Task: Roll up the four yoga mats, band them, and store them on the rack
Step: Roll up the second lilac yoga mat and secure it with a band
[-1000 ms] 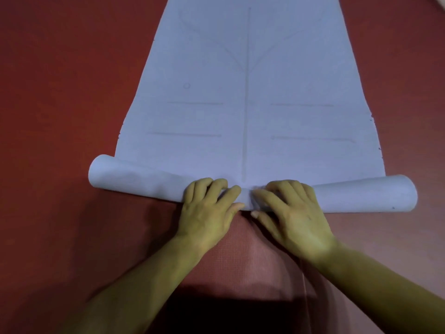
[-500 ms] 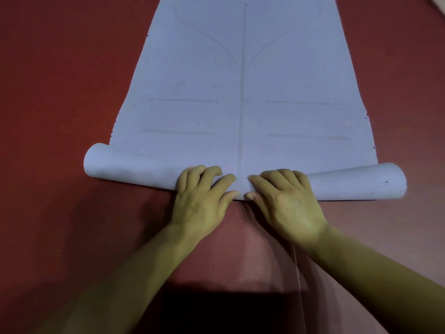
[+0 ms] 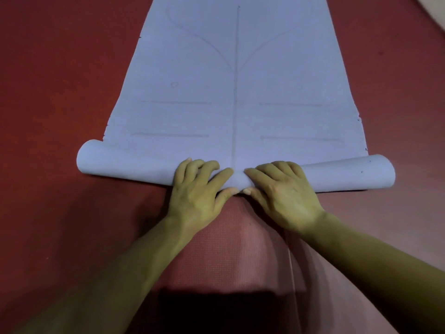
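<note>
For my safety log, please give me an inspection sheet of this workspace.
Surface: red floor, a textured red mat under the forearms.
Job's things: pale blue yoga mat, near end rolled, rest flat; no band or rack in view.
Clutter: nothing seen.
Grips: left hand and right hand side by side mid-roll, fingers curled over it.
Cables: thin pale line beside the right forearm; cannot tell what it is.
Surroundings: pale edge at far right corner, unclear.
</note>
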A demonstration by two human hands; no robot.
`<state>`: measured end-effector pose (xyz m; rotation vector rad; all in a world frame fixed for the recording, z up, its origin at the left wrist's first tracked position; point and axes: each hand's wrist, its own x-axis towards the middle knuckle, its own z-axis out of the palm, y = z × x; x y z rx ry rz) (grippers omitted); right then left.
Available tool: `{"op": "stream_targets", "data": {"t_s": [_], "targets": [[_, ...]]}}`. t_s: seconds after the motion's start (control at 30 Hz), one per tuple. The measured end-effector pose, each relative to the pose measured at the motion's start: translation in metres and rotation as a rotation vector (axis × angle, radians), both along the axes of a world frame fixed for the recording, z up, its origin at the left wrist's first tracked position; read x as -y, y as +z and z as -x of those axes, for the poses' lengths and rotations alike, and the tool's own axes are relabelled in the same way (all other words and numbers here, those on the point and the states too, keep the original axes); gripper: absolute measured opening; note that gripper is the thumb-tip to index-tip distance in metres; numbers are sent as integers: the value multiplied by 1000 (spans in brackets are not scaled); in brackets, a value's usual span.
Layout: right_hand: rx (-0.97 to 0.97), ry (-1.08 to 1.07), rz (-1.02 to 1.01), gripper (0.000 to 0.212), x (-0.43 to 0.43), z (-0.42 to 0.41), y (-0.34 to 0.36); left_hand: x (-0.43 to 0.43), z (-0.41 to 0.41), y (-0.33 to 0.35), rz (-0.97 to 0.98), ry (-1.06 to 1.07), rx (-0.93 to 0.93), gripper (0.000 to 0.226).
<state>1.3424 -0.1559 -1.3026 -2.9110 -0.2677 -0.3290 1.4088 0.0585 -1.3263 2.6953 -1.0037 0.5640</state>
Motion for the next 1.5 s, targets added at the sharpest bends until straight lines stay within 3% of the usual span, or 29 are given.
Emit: {"op": "stream_targets", "data": {"t_s": [0.27,0.6,0.8,0.97,1.4,1.5], "targets": [[106,-80,-106,34,-6,-3,-4,13,-19,15,-94,35,-61,39],[75,-12,-115,46,8,-19,-5,13,-7,6,-16,35,-50,42],[169,-136,-65,50,0,-10,-14,19,-20,11,-15,50,-141,39],[203,-87,-62,39,9,-18,-19,24,-24,14,-15,62,-145,40],[244,-139,-127,33,5,-24,-20,38,-31,9,-23,140,-93,37],[174,-159,-183,38,6,-31,-20,40,-36,12,-36,136,-90,35]]}}
